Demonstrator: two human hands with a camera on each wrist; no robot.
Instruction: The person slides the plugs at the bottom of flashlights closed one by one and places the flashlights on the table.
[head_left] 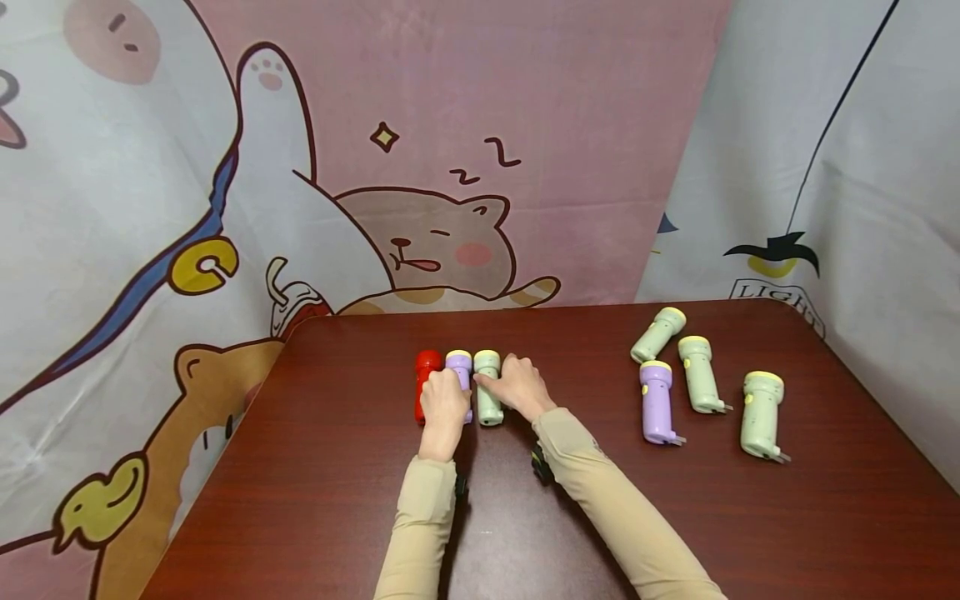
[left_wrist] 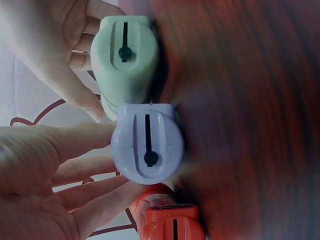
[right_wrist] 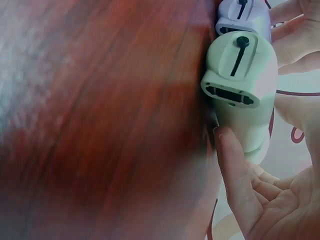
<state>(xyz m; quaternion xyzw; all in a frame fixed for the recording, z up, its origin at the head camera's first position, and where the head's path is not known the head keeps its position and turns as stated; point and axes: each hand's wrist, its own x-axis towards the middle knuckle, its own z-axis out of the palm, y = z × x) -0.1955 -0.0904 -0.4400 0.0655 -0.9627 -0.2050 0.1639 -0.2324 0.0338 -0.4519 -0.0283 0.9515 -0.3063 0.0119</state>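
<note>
Three flashlights lie side by side at the table's middle: red (head_left: 427,377), purple (head_left: 459,362) and pale green (head_left: 488,392). My left hand (head_left: 446,402) lies over the purple one, its thumb and fingers on either side of that body (left_wrist: 149,145); the red one (left_wrist: 172,222) is beside those fingers. My right hand (head_left: 519,387) holds the green flashlight (right_wrist: 243,75) between thumb and fingers, from its right side. In the left wrist view the green one (left_wrist: 125,60) sits close to the purple one.
Toward the table's right side lie a purple flashlight (head_left: 657,404) and several pale green ones (head_left: 761,412), some with prongs sticking out. The brown table (head_left: 337,500) ends at a cartoon-printed cloth (head_left: 585,150) behind.
</note>
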